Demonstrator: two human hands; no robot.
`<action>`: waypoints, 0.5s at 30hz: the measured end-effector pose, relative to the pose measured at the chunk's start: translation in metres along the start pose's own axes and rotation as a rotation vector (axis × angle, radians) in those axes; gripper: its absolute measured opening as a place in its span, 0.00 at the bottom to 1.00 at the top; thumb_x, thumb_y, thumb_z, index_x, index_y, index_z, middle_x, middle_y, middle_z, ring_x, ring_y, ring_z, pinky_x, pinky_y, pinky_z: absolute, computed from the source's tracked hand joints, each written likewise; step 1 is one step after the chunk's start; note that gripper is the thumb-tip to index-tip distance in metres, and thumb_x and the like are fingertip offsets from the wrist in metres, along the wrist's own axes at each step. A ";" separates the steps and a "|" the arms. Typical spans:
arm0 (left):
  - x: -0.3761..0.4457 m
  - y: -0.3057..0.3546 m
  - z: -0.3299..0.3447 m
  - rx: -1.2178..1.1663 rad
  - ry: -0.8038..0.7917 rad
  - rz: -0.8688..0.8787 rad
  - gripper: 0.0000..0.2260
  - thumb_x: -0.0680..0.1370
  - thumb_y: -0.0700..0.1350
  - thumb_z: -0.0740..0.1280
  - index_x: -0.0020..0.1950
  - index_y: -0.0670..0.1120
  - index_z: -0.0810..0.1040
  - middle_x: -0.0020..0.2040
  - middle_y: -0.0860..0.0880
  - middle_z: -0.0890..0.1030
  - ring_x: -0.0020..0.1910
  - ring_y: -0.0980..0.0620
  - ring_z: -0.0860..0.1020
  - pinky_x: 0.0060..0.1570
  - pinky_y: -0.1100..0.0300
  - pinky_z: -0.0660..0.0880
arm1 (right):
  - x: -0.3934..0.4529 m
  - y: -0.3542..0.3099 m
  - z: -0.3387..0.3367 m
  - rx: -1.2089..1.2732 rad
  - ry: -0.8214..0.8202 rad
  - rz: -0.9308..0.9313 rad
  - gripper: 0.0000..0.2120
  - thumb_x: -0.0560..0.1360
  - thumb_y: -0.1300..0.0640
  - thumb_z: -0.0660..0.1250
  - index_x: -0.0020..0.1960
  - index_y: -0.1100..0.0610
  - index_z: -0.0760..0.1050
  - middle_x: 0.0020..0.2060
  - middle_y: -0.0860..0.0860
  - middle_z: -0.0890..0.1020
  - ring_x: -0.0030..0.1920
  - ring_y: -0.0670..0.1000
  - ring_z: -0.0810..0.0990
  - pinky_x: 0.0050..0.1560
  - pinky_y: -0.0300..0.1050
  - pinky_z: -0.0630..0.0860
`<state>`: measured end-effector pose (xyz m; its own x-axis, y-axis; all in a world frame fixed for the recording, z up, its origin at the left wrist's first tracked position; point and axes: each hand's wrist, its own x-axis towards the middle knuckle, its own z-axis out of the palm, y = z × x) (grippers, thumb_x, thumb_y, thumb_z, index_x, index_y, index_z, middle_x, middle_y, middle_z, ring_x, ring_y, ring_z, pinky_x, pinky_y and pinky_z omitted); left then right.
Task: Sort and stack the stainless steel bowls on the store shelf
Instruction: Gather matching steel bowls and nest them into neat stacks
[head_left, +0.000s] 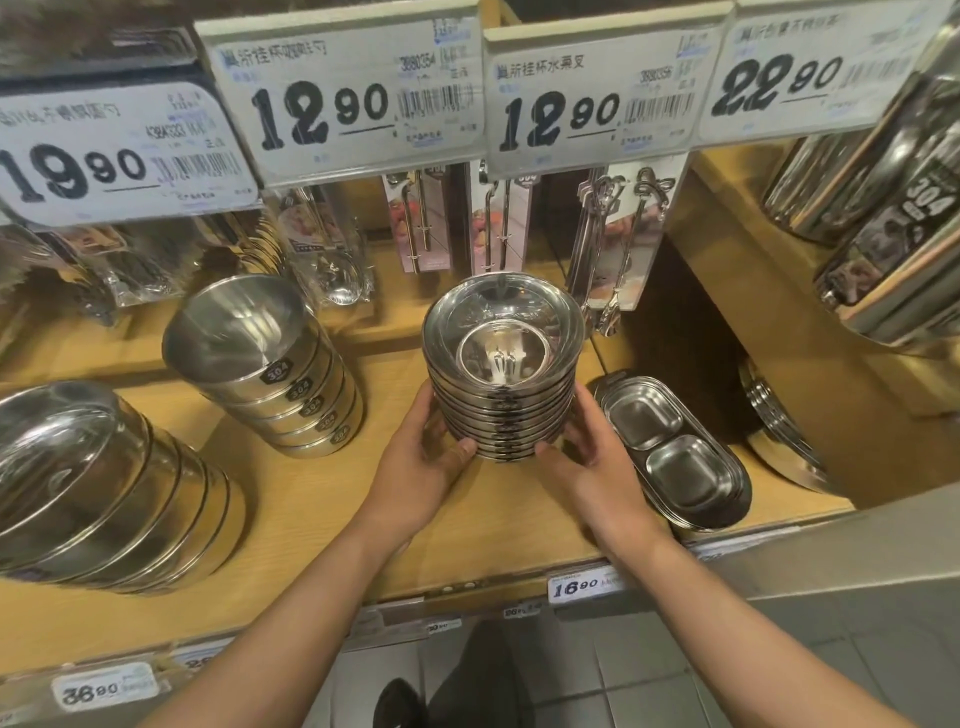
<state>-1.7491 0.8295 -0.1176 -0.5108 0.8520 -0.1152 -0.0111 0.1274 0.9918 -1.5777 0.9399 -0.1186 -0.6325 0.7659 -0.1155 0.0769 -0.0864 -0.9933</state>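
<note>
Bare shelf (395, 395) lies between the stacked bowls (270, 374) and the two-well trays (670, 452).

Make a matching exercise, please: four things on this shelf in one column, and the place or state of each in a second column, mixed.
Things:
1. stack of shallow bowls
2. stack of deep bowls
3. two-part dishes
4. 16.90 price tag

Places or states:
A. on the shelf's front edge
B. held between both hands
C. right of the right hand
D. left of the left hand

Pairs: 1-B, 2-D, 3-C, 4-A
</note>
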 end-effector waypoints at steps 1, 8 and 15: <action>0.001 0.000 0.001 0.008 0.003 0.002 0.34 0.77 0.29 0.67 0.77 0.56 0.65 0.69 0.61 0.78 0.70 0.59 0.74 0.73 0.52 0.68 | 0.001 -0.001 0.000 -0.005 0.009 -0.006 0.37 0.76 0.67 0.71 0.79 0.47 0.62 0.67 0.39 0.78 0.69 0.40 0.74 0.63 0.31 0.74; 0.003 0.004 0.003 0.049 0.025 0.004 0.34 0.77 0.29 0.68 0.75 0.58 0.67 0.66 0.63 0.78 0.68 0.61 0.75 0.72 0.55 0.68 | 0.004 -0.007 0.000 -0.014 0.026 -0.004 0.37 0.76 0.67 0.71 0.79 0.47 0.62 0.66 0.38 0.78 0.68 0.39 0.75 0.67 0.37 0.73; 0.002 0.007 0.007 0.082 0.052 -0.005 0.34 0.77 0.30 0.69 0.78 0.52 0.64 0.67 0.62 0.78 0.69 0.60 0.74 0.74 0.53 0.68 | 0.003 -0.013 -0.001 -0.017 0.042 0.023 0.37 0.76 0.68 0.71 0.79 0.49 0.62 0.66 0.37 0.79 0.67 0.38 0.75 0.68 0.35 0.72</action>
<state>-1.7436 0.8356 -0.1116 -0.5552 0.8238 -0.1149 0.0558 0.1747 0.9830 -1.5804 0.9440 -0.1061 -0.5975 0.7900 -0.1376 0.1040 -0.0938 -0.9901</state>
